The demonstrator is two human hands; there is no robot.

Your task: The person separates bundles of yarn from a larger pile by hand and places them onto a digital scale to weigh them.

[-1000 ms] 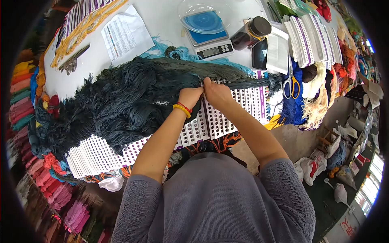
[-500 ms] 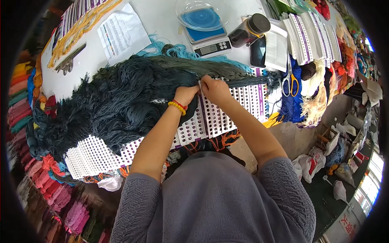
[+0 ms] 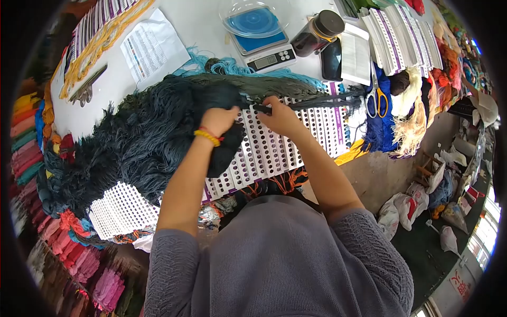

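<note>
A large heap of dark blue-grey thread (image 3: 153,127) covers the left and middle of the table. My left hand (image 3: 218,121), with red and yellow bead bracelets at the wrist, is closed on the near end of this heap; the thread there is blurred. Just to the right, my right hand (image 3: 279,118) pinches a thin dark strand, which trails off rightward over the cards. Beneath both hands lie white punched cards (image 3: 285,150) with rows of round holes and purple bands. Olive-grey thread (image 3: 248,84) runs behind my hands.
Behind the thread stand a digital scale (image 3: 270,59) with a clear bowl, a dark-lidded jar (image 3: 317,34) and a phone (image 3: 331,61). Scissors (image 3: 377,100) rest on blue thread at the right. A printed sheet (image 3: 153,48) and metal clippers (image 3: 87,90) lie at the left.
My hands have moved apart, the left one going leftward with the dark thread. More of the punched cards shows between them. The view has shifted slightly.
</note>
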